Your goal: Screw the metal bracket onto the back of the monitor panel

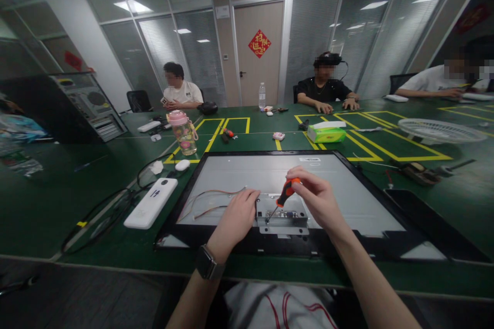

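Observation:
A flat display panel [227, 169] with a black frame lies on its face in front of me, its silvery back upward. Near its front edge sits a metal bracket [301, 223] with a row of connectors. My right hand [314, 195] grips an orange and black screwdriver [285, 193] by the end of its handle. The screwdriver leans, and its tip meets the bracket's left part. My left hand [239, 211] rests on the panel with fingers stretched out, fingertips against the bracket's left edge. Thin cables [208, 211] run beside that hand.
A white power bank [152, 203], black cables [96, 221] and a pink-lidded bottle [183, 133] stand left. A green tissue pack [327, 133] is beyond the panel; a power drill [420, 172] and a dark flat panel [432, 221] lie right. Several people sit around the table.

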### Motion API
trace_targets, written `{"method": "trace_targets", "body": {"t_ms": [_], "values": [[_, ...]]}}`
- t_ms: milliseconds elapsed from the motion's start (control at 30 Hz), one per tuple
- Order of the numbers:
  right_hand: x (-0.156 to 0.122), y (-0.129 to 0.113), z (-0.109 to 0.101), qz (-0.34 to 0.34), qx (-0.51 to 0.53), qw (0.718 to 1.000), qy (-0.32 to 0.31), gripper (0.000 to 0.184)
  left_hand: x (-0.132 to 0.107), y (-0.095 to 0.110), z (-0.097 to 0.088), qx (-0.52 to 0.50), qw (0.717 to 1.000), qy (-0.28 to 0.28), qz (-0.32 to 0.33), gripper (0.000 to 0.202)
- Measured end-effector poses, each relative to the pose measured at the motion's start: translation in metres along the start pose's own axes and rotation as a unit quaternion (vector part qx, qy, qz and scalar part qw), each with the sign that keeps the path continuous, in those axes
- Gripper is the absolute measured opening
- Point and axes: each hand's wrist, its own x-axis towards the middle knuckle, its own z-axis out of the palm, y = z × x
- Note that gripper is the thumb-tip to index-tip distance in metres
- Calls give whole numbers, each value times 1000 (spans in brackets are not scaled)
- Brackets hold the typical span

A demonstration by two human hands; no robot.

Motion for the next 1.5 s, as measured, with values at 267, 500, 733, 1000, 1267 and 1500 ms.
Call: {"method": "trace_targets", "body": {"t_ms": [267, 500, 733, 1000, 1267, 1500], "values": [[-1, -1, 1, 38, 7, 999, -33, 28, -1, -2, 2, -8, 1000, 8, 8, 43], [3, -5, 5, -10, -2, 1000, 21, 13, -1, -3, 3, -13, 1000, 12, 8, 43], [0, -3, 2, 63, 45, 997, -31, 26, 0, -1, 1, -11, 1000, 2, 2, 44], [1, 0, -3, 12, 10, 999, -33, 17, -1, -1, 0, -17, 1000, 5, 3, 45], [2, -7, 5, 41, 69, 996, -31, 21, -1, -2, 2, -14, 1000, 12, 6, 44], [0, 0, -1, 39, 39, 998, -26, 19, -1, -1, 1, -16, 1000, 9, 5, 43]]}}
